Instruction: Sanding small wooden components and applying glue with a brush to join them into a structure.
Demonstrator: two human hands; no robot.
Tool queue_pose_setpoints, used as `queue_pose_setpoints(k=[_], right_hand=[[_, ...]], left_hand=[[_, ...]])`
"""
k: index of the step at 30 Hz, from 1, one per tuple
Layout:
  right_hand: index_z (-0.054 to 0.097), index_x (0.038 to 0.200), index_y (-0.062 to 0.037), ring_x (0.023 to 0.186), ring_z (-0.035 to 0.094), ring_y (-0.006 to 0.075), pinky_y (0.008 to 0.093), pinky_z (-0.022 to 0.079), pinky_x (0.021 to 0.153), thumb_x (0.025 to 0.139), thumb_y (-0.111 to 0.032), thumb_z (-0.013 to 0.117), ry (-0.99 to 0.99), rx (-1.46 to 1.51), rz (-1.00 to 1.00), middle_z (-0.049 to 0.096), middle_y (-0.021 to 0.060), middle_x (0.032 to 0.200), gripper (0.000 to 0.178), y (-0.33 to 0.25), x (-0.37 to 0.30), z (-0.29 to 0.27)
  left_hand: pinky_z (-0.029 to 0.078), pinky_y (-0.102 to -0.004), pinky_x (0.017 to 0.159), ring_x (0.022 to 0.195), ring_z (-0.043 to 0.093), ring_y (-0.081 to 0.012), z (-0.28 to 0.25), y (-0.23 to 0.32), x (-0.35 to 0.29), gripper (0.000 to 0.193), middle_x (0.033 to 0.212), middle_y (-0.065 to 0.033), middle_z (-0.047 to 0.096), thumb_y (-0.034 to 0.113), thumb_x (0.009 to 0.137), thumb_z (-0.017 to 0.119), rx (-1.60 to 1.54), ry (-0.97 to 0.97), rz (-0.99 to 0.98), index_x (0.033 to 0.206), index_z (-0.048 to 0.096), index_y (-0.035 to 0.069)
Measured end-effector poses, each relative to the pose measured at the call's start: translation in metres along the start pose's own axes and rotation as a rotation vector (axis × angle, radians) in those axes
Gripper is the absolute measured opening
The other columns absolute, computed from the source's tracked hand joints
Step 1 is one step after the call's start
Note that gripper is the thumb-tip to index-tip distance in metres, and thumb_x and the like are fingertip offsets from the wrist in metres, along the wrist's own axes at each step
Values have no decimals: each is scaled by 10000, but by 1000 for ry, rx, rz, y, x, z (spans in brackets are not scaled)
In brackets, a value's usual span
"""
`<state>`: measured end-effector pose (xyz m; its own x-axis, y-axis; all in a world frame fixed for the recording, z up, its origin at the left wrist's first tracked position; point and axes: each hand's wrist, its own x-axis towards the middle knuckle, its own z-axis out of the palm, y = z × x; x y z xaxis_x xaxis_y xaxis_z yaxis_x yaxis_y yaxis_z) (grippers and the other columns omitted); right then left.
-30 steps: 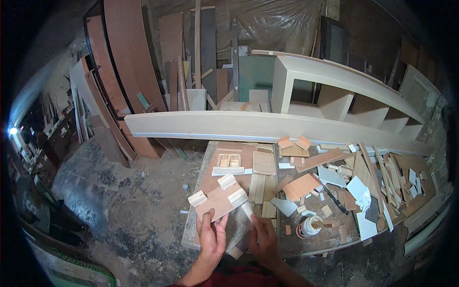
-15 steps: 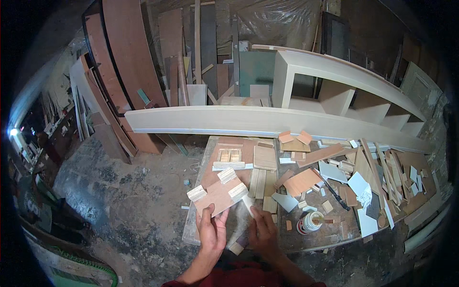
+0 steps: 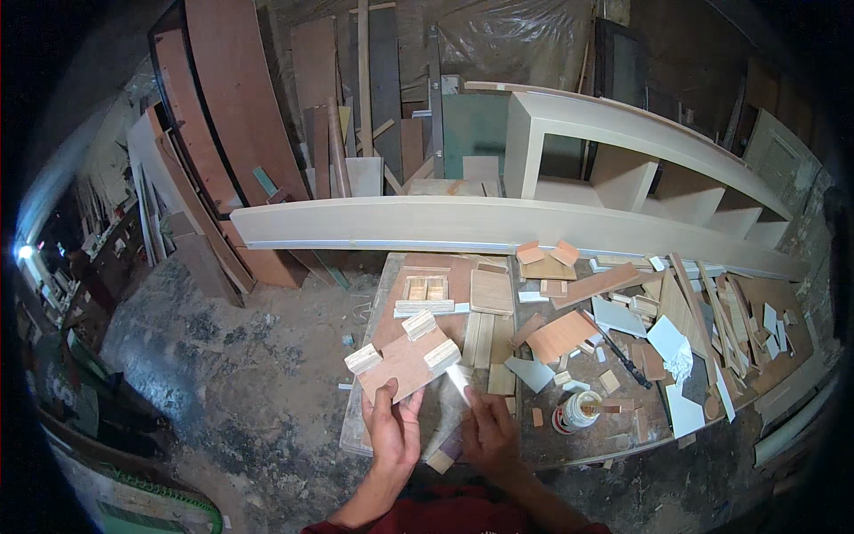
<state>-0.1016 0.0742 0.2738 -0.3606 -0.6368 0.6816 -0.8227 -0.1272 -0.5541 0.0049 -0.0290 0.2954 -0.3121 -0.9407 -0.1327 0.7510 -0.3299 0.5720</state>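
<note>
My left hand point(image 3: 394, 434) is closed on the near edge of a small plywood panel point(image 3: 405, 365), held tilted above the worktable. Three short pale wood blocks sit at the panel's edges, among them a left block point(image 3: 362, 359) and a right block point(image 3: 441, 357). Between the fingers of my right hand point(image 3: 491, 434) is a thin whitish strip point(image 3: 459, 378); its far end is at the right block, and I cannot tell whether they touch. Beyond the panel, a small wooden frame point(image 3: 426, 289) lies on the table.
An open white jar point(image 3: 578, 412) stands right of my right hand. Wood and white board offcuts point(image 3: 620, 318) cover the table's right side, with a dark-handled tool point(image 3: 627, 360) among them. A long pale shelf unit point(image 3: 382, 222) spans the far side.
Both hands stay in nearly the same place. The panel and the strip's tip have shifted only slightly.
</note>
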Motion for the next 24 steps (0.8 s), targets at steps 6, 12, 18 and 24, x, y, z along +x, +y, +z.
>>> queue_pose_setpoints(k=[6, 12, 18, 24], right_hand=[[566, 1177, 32, 781, 593, 302, 362, 495, 664, 835, 32, 551, -47, 5, 64, 558, 175, 924, 342, -2, -1, 0], [574, 1189, 27, 683, 580, 262, 361, 471, 558, 810, 33, 581, 1, 34, 60, 544, 133, 867, 379, 1, 1, -1], [557, 1211, 35, 699, 580, 268, 365, 476, 577, 805, 31, 579, -10, 40, -5, 551, 146, 872, 406, -1, -6, 1], [553, 1202, 34, 738, 579, 300, 368, 479, 620, 821, 45, 554, -33, 50, 60, 540, 180, 896, 381, -3, -4, 4]], left_hand=[[472, -382, 972, 1158, 515, -240, 3, -1, -1, 401, 1251, -96, 503, 73, 881, 527, 58, 25, 40, 1271, 436, 58], [482, -379, 959, 1150, 520, -236, 7, 0, -4, 412, 1251, -98, 504, 80, 887, 522, 66, 35, 53, 1286, 420, 55], [472, -384, 983, 1166, 509, -236, 9, 3, -8, 423, 1275, -104, 489, 82, 892, 518, 84, 29, 77, 1301, 412, 60], [468, -382, 987, 1175, 499, -228, 7, 2, -7, 439, 1297, -85, 473, 78, 901, 508, 91, 54, 59, 1328, 406, 70]])
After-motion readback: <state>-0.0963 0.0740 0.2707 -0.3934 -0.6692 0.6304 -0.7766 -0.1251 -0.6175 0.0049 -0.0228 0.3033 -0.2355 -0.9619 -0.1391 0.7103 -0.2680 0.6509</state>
